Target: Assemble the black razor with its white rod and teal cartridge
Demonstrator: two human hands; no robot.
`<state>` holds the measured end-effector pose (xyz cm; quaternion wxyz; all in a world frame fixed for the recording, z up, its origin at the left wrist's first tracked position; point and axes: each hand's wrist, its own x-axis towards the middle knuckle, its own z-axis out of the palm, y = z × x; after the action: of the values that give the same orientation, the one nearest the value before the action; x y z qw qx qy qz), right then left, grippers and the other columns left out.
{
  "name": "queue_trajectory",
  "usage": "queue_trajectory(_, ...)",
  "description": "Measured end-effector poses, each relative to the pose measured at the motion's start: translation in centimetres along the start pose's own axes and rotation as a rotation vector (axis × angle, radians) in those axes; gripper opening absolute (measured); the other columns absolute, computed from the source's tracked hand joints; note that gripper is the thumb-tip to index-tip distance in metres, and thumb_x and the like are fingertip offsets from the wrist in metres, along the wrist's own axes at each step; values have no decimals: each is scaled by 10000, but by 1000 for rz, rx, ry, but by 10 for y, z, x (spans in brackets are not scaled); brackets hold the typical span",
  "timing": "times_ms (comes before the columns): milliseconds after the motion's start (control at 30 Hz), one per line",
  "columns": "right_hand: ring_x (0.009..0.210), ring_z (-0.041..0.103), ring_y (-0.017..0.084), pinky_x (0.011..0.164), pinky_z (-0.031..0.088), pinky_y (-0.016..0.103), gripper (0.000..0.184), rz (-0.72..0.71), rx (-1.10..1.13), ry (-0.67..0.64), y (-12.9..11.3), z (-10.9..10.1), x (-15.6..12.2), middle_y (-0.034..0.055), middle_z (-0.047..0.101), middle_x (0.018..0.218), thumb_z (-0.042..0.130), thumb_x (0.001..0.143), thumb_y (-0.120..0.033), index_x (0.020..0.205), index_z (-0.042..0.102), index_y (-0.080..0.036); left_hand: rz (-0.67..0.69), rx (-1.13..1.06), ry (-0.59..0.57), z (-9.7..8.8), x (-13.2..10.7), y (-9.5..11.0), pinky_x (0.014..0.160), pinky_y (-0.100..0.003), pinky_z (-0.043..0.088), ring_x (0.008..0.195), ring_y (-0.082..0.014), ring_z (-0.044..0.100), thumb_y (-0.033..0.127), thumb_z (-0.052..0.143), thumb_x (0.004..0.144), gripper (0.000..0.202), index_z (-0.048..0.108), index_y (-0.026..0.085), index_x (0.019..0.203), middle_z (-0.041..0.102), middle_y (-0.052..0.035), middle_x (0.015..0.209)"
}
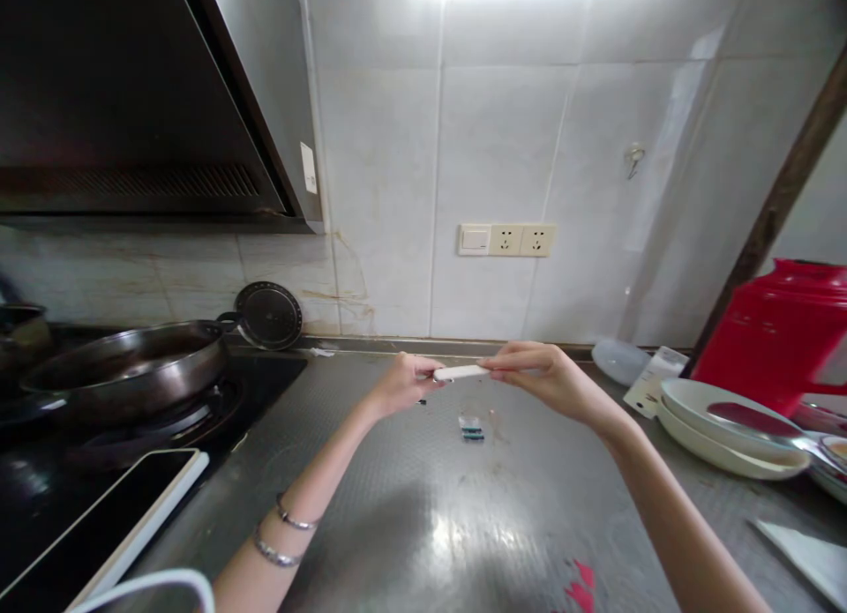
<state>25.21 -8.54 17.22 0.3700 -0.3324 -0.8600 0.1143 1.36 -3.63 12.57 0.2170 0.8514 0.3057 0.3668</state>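
Note:
Both my hands are raised over the steel counter [410,507], holding one slim white stick-like object [461,372] level between them. My left hand [402,382] pinches its left end with closed fingers. My right hand [539,372] grips its right end, fingers curled. On the counter just below lie small dark pieces with a clear bit [471,429]; I cannot make out what they are. Two bracelets [286,534] sit on my left forearm.
A frying pan [125,357] sits on the black stove at left, with a round lid [268,315] leaning on the wall. A tablet [99,525] lies at front left. White bowls with a spoon [721,423] and a red jug [781,331] stand right.

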Motion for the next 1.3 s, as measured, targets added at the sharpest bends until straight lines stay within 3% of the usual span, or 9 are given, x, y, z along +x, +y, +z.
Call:
queue_trajectory(200,725,608,148,657,449,243,258,-7,-125,72,2,0,0,50,675,822,511,849,-327,1001,696,-229,24,65,27,0,0,-1,652,-191,435,717,-140,613,183,581,747,158,700,121,831,699,-42,778)
queue_trajectory(400,708,608,140,670,456,246,236,-35,-139,33,-6,0,-1,37,681,817,531,839,-327,985,698,-248,70,105,22,-2,0,2,660,-189,428,725,-133,616,151,553,752,172,700,135,839,694,-28,784)
queue_trajectory(500,719,613,144,690,450,252,228,-14,-175,73,-3,-2,-1,42,687,822,537,835,-314,971,705,-239,73,88,44,-1,0,3,687,-195,429,745,-136,614,134,556,739,170,695,127,837,694,-39,803)
queue_trajectory(733,738,610,147,683,450,249,240,-24,-97,31,-7,-5,-2,38,680,836,538,833,-344,983,700,-252,39,58,-5,2,-1,6,596,-171,394,645,-100,539,227,534,781,182,673,112,801,637,-12,704)
queue_trajectory(1000,726,607,157,663,454,256,282,20,-61,41,-5,-6,-3,52,670,836,528,829,-378,992,701,-226,-10,8,16,0,-1,7,541,-163,361,574,-81,471,251,545,771,162,605,113,713,532,25,602)
queue_trajectory(1300,775,616,164,690,449,258,287,79,-32,29,0,-5,-3,50,677,896,530,828,-373,1011,691,-224,7,-38,-30,8,1,0,620,-189,412,669,-108,548,203,519,787,142,625,111,808,624,-25,740)
